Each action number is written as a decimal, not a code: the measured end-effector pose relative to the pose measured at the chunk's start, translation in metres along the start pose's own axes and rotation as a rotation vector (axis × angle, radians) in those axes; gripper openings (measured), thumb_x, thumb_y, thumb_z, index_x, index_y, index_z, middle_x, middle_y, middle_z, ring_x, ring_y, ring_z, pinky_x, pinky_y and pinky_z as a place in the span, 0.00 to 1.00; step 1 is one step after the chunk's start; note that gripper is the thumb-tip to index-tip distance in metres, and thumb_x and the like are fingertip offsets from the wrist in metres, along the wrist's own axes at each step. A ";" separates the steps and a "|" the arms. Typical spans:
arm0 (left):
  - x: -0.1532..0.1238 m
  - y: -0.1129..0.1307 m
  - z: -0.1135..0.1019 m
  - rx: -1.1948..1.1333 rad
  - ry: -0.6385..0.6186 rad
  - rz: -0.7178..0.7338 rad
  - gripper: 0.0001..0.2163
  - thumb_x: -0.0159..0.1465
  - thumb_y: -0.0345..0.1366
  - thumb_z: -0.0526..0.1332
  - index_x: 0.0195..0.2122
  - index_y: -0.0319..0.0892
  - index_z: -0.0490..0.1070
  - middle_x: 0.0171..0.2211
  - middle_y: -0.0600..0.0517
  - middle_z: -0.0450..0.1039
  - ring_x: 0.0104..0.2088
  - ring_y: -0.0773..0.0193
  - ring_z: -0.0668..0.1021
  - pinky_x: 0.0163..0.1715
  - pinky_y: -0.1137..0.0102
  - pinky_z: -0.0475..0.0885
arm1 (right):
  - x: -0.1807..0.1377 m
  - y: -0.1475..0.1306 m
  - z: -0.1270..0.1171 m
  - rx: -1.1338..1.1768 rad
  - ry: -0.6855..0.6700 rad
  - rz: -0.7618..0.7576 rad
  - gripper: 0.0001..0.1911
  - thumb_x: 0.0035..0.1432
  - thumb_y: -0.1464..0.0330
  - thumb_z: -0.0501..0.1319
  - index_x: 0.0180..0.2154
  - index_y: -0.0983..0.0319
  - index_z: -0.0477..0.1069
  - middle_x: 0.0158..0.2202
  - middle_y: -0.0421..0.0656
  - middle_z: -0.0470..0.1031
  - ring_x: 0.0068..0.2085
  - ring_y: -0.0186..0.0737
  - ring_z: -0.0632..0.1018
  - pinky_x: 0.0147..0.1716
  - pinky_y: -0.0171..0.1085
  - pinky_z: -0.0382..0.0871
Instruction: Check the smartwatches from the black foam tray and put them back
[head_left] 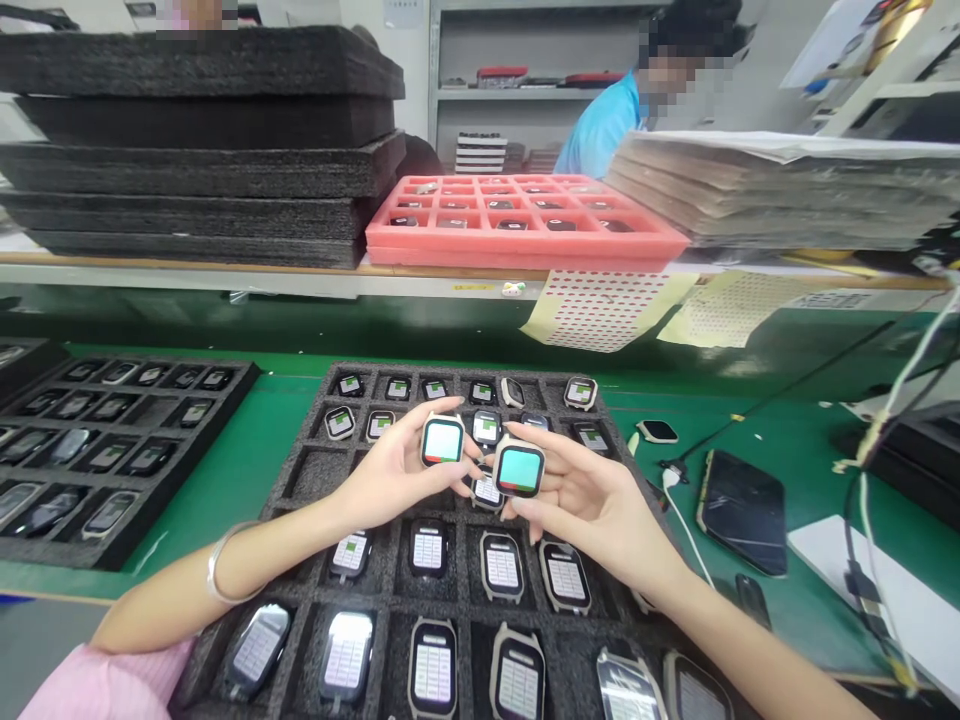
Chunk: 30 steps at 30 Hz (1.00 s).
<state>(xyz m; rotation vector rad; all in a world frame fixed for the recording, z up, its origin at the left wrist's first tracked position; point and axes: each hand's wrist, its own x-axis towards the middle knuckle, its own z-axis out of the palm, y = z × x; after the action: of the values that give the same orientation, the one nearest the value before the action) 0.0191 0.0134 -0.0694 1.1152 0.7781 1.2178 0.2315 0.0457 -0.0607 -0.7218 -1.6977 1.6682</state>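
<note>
Between the fingers of my left hand (397, 465) is a strapless smartwatch (442, 441), its screen lit pale with a red and green strip at the bottom. My right hand (592, 500) grips a second smartwatch (520, 470), whose screen glows turquoise above a similar strip. Both are held side by side over a black foam tray (307, 478). Many of its compartments hold more watch bodies, such as a lit one with a white grid (501, 567) and a black-cased one (429, 549). My hands partly hide the middle compartments.
Another foam tray of watches (142, 408) lies at left. To the right are a phone (742, 510), a loose watch (658, 431) and hanging cables (862, 470). The shelf carries black foam stacks (202, 120), a pink tray (525, 250) and piled sheets (780, 190). A person in blue (600, 125) is behind.
</note>
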 end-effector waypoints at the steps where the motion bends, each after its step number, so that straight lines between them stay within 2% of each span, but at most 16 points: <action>1: 0.000 -0.001 0.000 0.001 -0.003 -0.001 0.26 0.59 0.27 0.62 0.57 0.39 0.56 0.38 0.46 0.72 0.37 0.59 0.78 0.33 0.67 0.76 | -0.001 -0.001 0.000 -0.015 -0.007 0.002 0.29 0.56 0.73 0.64 0.58 0.58 0.60 0.44 0.48 0.75 0.35 0.41 0.79 0.26 0.35 0.76; 5: -0.001 -0.005 -0.001 0.016 -0.014 -0.023 0.31 0.56 0.27 0.65 0.58 0.42 0.54 0.41 0.46 0.70 0.38 0.58 0.78 0.35 0.66 0.75 | -0.002 -0.002 -0.003 -0.156 -0.036 0.020 0.29 0.57 0.71 0.62 0.59 0.59 0.57 0.42 0.47 0.75 0.35 0.43 0.80 0.26 0.36 0.76; 7: -0.002 -0.006 -0.002 0.039 -0.023 -0.041 0.36 0.53 0.26 0.67 0.60 0.45 0.50 0.42 0.47 0.69 0.39 0.57 0.78 0.38 0.64 0.75 | -0.002 0.001 -0.012 -0.389 0.013 0.007 0.27 0.57 0.69 0.61 0.58 0.59 0.59 0.42 0.47 0.76 0.33 0.43 0.79 0.27 0.38 0.76; 9: -0.003 -0.008 -0.004 0.102 -0.042 -0.056 0.37 0.56 0.28 0.65 0.61 0.46 0.44 0.42 0.47 0.70 0.39 0.56 0.79 0.39 0.62 0.74 | -0.003 0.006 -0.024 -0.698 0.077 -0.027 0.25 0.56 0.68 0.62 0.55 0.59 0.62 0.41 0.46 0.75 0.30 0.42 0.78 0.29 0.41 0.75; 11: -0.004 -0.010 -0.010 0.308 -0.049 -0.043 0.33 0.60 0.32 0.62 0.61 0.47 0.44 0.43 0.46 0.70 0.39 0.56 0.78 0.40 0.59 0.74 | -0.004 0.013 -0.038 -0.971 0.068 -0.071 0.23 0.55 0.66 0.62 0.53 0.60 0.65 0.42 0.47 0.74 0.33 0.45 0.77 0.35 0.46 0.75; 13: -0.004 -0.013 -0.018 0.670 -0.052 0.023 0.27 0.61 0.34 0.61 0.59 0.45 0.51 0.46 0.44 0.69 0.41 0.54 0.77 0.43 0.57 0.72 | -0.006 0.020 -0.050 -1.142 -0.008 -0.109 0.21 0.55 0.65 0.61 0.51 0.62 0.67 0.45 0.49 0.71 0.43 0.50 0.75 0.44 0.49 0.71; 15: -0.003 -0.017 -0.026 1.060 -0.086 0.110 0.22 0.60 0.37 0.62 0.53 0.42 0.59 0.48 0.43 0.69 0.45 0.50 0.74 0.47 0.54 0.68 | -0.009 0.023 -0.055 -1.217 -0.066 -0.133 0.21 0.57 0.64 0.60 0.52 0.62 0.66 0.48 0.50 0.68 0.48 0.52 0.72 0.48 0.50 0.69; 18: 0.000 -0.020 -0.035 1.443 -0.194 0.161 0.20 0.59 0.42 0.64 0.48 0.38 0.63 0.47 0.40 0.68 0.48 0.46 0.71 0.47 0.51 0.65 | -0.008 0.022 -0.049 -1.244 -0.098 -0.160 0.21 0.59 0.64 0.59 0.54 0.62 0.64 0.47 0.50 0.66 0.48 0.49 0.71 0.48 0.47 0.69; 22: -0.007 -0.004 -0.040 1.600 -0.235 0.179 0.26 0.59 0.48 0.62 0.52 0.36 0.61 0.48 0.39 0.65 0.48 0.47 0.69 0.45 0.54 0.64 | 0.006 0.020 -0.024 -1.318 -0.188 -0.238 0.16 0.62 0.63 0.57 0.49 0.64 0.67 0.42 0.49 0.67 0.46 0.49 0.72 0.46 0.46 0.69; 24: -0.022 0.013 -0.043 1.620 -0.226 0.160 0.22 0.62 0.44 0.60 0.52 0.36 0.61 0.48 0.40 0.65 0.48 0.49 0.69 0.45 0.57 0.64 | 0.016 0.024 -0.012 -1.404 -0.228 -0.253 0.15 0.62 0.63 0.57 0.46 0.66 0.68 0.39 0.49 0.68 0.43 0.50 0.73 0.42 0.46 0.70; 27: -0.056 0.038 -0.050 1.673 -0.309 0.042 0.14 0.62 0.36 0.60 0.47 0.38 0.64 0.43 0.45 0.67 0.44 0.53 0.70 0.44 0.60 0.63 | 0.030 0.030 -0.004 -1.530 -0.258 -0.274 0.15 0.61 0.62 0.58 0.42 0.68 0.70 0.36 0.49 0.67 0.39 0.51 0.74 0.37 0.45 0.71; 30: -0.086 0.047 -0.052 1.745 -0.392 -0.067 0.12 0.60 0.35 0.62 0.44 0.38 0.66 0.40 0.47 0.67 0.41 0.55 0.70 0.42 0.63 0.63 | 0.041 0.031 -0.003 -1.602 -0.288 -0.318 0.16 0.58 0.59 0.61 0.38 0.68 0.71 0.35 0.49 0.68 0.37 0.52 0.74 0.33 0.44 0.71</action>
<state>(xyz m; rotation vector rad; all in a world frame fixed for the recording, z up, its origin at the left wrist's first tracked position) -0.0625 -0.0595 -0.0491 2.5245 1.5546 -0.0798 0.2059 0.0808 -0.0891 -0.7462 -2.9906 -0.1281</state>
